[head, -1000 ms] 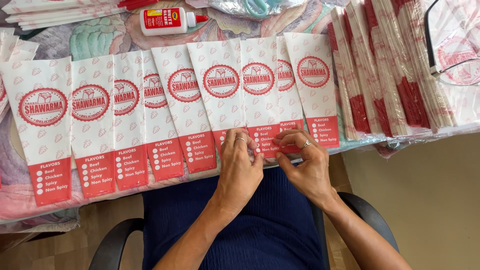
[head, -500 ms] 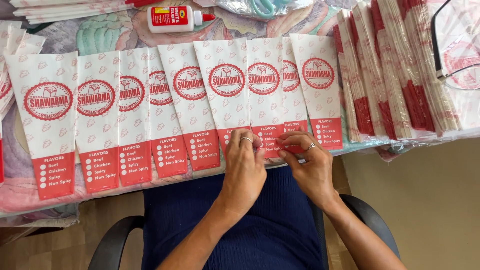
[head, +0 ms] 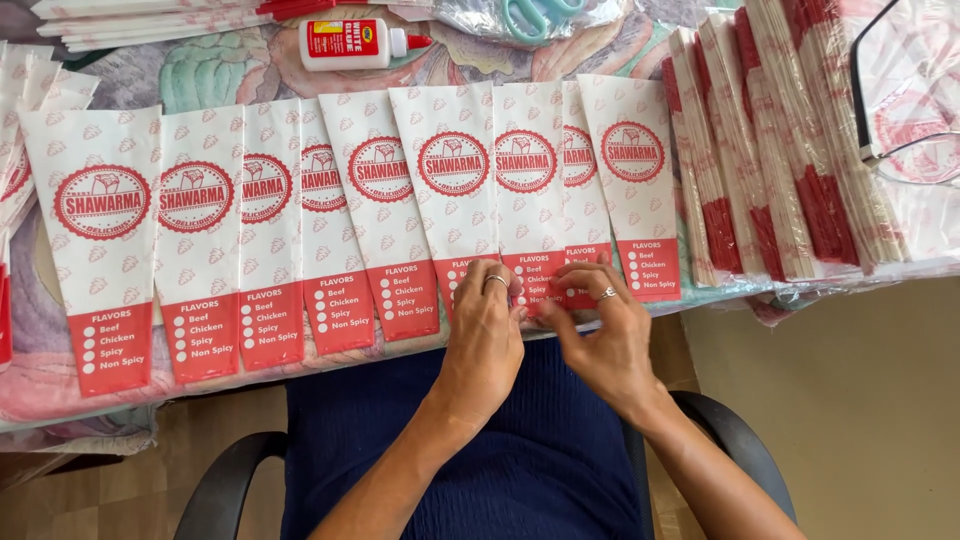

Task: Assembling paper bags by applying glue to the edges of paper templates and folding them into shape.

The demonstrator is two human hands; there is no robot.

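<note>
A row of white and red paper food sleeves (head: 385, 215) lies overlapping along the near table edge, red ends toward me. My left hand (head: 487, 325) rests with its fingertips on the red bottom end of one sleeve (head: 525, 190) right of the row's middle. My right hand (head: 600, 335), a ring on one finger, pinches the same red end from the right. Both hands press on the paper at the table's edge.
A white glue bottle (head: 355, 43) with a red cap lies at the back. Teal-handled scissors (head: 535, 15) lie beside it. Stacks of folded sleeves (head: 790, 150) fill the right side, with eyeglasses (head: 905, 120) on them. More sleeves are piled at far left (head: 25, 140). A chair armrest (head: 730, 440) is below.
Both hands stay on the same sleeve's red end; the fingers have shifted slightly along it. The view has drifted a little, moving the row up.
</note>
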